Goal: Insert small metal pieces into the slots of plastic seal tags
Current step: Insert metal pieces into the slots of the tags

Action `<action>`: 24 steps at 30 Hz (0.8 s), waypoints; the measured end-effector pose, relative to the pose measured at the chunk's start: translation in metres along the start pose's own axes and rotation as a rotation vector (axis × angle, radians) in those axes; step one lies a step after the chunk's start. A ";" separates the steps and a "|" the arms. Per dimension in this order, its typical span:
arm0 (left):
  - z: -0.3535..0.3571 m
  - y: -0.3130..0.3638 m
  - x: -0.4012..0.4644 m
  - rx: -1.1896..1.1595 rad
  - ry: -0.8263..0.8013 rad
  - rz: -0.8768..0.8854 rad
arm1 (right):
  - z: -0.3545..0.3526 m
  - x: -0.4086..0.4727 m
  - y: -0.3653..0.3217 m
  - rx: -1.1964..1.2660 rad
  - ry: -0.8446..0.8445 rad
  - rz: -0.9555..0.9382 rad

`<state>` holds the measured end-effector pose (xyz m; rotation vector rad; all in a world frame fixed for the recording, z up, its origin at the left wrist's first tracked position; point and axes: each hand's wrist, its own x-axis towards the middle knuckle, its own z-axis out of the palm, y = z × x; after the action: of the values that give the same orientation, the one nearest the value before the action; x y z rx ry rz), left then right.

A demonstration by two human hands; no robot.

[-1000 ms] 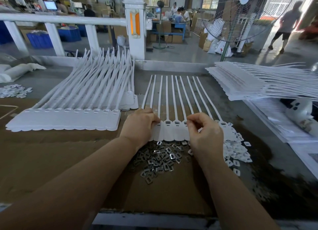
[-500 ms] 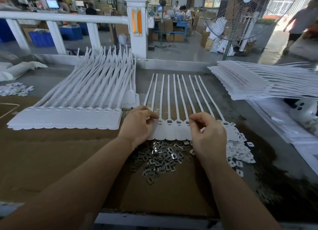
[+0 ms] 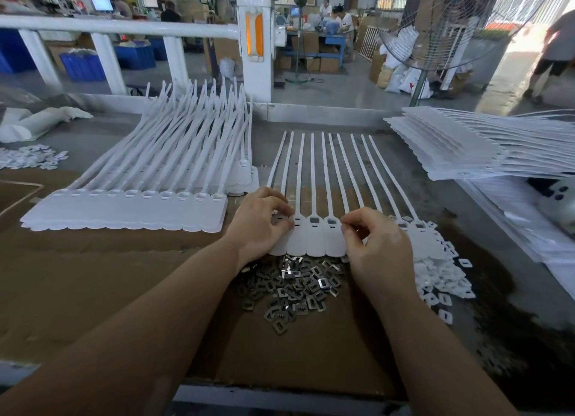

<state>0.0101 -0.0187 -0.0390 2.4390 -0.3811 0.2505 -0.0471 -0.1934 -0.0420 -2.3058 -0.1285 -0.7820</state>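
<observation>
Head view from my end: left hand (image 3: 264, 221) curled, pinning the tag strip (image 3: 314, 238) to the desk (image 3: 93, 275) so right hand (image 3: 378, 244) can pinch something tiny, probably a clip from the pile (image 3: 295, 291) just below.

No readable text, label, brand, number or sign anywhere. Far-left monitor screen (image 3: 101, 2) lit but content blurred, unreadable. White sacks (image 3: 410, 85) far right under fan show red mark, too small to read. Seal tags (image 3: 314, 228) plain white, no print visible.
</observation>
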 end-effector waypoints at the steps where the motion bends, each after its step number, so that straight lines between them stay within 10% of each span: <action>1: 0.000 0.000 0.000 -0.005 -0.001 0.002 | 0.000 0.000 0.000 -0.001 -0.001 -0.001; 24: 0.008 -0.005 0.006 0.130 0.027 -0.034 | -0.016 0.005 -0.002 0.175 0.328 0.219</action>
<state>0.0179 -0.0212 -0.0464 2.5639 -0.3200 0.3019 -0.0517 -0.2022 -0.0289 -1.9592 0.1925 -0.9794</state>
